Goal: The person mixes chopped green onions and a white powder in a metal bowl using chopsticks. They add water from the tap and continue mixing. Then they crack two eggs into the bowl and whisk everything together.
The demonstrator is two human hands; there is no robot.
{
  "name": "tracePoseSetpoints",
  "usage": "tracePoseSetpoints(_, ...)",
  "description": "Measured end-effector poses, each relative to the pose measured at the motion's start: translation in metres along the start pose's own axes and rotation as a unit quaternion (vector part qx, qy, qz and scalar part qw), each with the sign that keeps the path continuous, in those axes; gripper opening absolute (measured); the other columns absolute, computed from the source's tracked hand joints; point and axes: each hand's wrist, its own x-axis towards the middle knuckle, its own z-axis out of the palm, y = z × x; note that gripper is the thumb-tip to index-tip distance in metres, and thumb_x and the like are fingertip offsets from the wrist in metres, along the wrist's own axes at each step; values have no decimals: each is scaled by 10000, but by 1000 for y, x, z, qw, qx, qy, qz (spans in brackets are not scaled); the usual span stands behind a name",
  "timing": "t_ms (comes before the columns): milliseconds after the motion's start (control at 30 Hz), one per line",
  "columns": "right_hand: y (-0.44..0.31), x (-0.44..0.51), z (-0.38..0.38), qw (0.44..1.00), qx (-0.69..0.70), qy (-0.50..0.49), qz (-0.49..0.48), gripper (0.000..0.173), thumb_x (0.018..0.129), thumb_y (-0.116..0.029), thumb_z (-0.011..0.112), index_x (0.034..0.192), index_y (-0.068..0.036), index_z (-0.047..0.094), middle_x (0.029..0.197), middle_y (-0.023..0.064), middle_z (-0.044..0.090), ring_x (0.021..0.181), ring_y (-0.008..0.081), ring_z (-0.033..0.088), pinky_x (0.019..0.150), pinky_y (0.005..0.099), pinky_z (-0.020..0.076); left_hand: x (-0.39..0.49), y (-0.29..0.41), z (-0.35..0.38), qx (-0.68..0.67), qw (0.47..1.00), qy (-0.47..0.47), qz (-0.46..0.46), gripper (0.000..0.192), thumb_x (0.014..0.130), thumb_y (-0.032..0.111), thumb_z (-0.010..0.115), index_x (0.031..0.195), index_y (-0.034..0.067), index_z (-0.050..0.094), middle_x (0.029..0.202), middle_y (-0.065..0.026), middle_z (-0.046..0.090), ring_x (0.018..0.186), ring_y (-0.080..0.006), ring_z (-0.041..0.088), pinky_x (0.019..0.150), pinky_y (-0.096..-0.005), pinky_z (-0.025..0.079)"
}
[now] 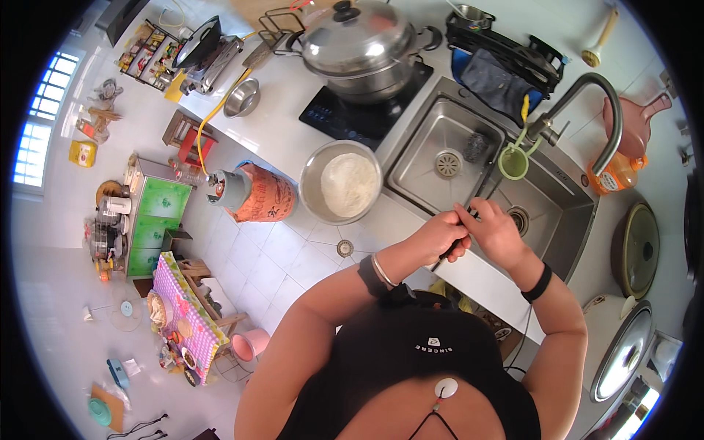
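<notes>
Both hands meet over the front edge of the double steel sink. My left hand point(440, 237) is closed around a thin black object point(450, 250), too covered by the fingers to name. Against its upper end are the bent fingertips of my right hand point(492, 226). To the left, a steel bowl point(309, 204) of white flour-like powder point(350, 184) sits at the counter edge. In the left sink basin point(421, 159) lies a dark scouring pad point(474, 147). A small green strainer point(513, 162) hangs by the divider, below the curved faucet point(617, 115).
A large lidded steel pot point(357, 60) stands on a black induction cooktop point(324, 115), with a small steel bowl point(242, 98) to its left. An orange bottle point(619, 175) and a lidded pan point(638, 250) are right of the sink. A gas cylinder point(258, 192) stands on the floor.
</notes>
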Motion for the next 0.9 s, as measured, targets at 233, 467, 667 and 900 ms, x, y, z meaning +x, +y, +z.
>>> tracePoseSetpoints(233,-74,99,16,995,27,98,-2,287,675,-8,606,955,-70,609,948,79,552,822,269,604,627,346,525,-109,34,-90,-23,996,-30,79,189,904,174,522,966,-4,531,767,-108,588,516,-146,537,465,-271,442)
tracePoseSetpoints(467,-114,167,68,855,449,115,233,135,778,22,641,889,-35,690,851,53,622,709,144,589,638,250,457,-144,5,-275,351,746,468,318,207,873,202,620,957,23,555,848,-88,603,646,-177,608,544,-288,499)
tracePoseSetpoints(667,-138,174,101,908,371,0,195,95,795,-10,663,884,-10,694,791,69,627,693,137,587,611,249,455,-130,-22,-298,-49,953,276,114,272,855,188,623,1011,-19,541,910,-103,624,755,-231,663,585,-284,529)
tracePoseSetpoints(900,-133,182,106,904,398,-38,153,104,819,-11,672,919,18,668,842,99,644,713,173,610,639,273,476,-114,-14,-294,-58,976,193,82,383,863,170,572,1137,-87,501,994,-174,635,789,-267,673,669,-348,574)
